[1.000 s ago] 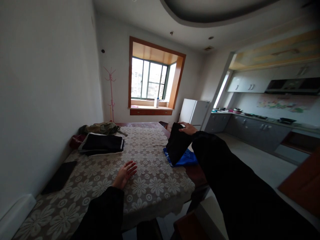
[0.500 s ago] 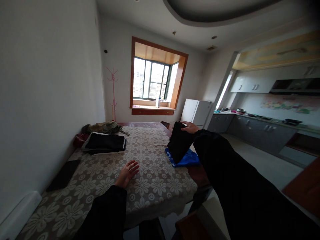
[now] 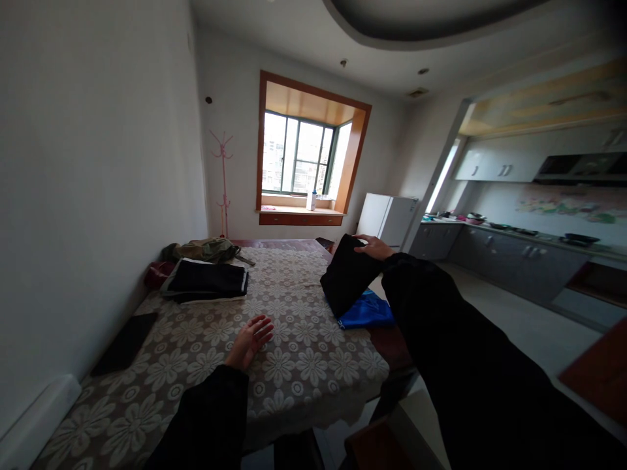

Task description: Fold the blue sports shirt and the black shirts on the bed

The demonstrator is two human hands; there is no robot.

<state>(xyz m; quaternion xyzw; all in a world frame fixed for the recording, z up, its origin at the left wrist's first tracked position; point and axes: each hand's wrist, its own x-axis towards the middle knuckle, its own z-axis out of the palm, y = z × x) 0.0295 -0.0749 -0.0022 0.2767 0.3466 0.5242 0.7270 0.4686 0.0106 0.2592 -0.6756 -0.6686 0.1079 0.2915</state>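
Right hand [image 3: 375,248] up at far right edge of counter [image 3: 294,365], fingers closed over top edge of black folded garment [image 3: 347,274]; thumb side hidden behind cloth. Garment lifted at grasped end, hanging slanted, lower end resting on or just above blue garment [image 3: 366,312] at counter edge; contact there not resolvable.

Left hand [image 3: 249,341] flat on lace tablecloth [image 3: 294,346], palm down, fingers loosely spread, holding nothing.

Handling judgement, black garment:
- Soft, limp fabric; drapes under own weight, keeps no shape without support.
- Light enough for one hand, judging by the single-edge pinch.
- Folded layers likely to slip apart if held by one layer only; best hold across full thickness of folded edge, or both top corners.
- Not fragile; weave possibly smooth, so may slide on blue garment beneath.

Writing:
- White lettering along near hem of blue garment, too small and blurred to read.
- No legible brand or label elsewhere.

Surroundings:
- Dark folded stack [image 3: 208,279] with pale layer beneath, far left on counter, well apart from both hands.
- Olive bundle [image 3: 206,249] behind it; red item [image 3: 155,273] beside wall.
- Flat dark rectangle [image 3: 125,343] near left counter edge, identity unclear.
- Window bay [image 3: 304,156], white fridge [image 3: 386,220], kitchen units beyond.
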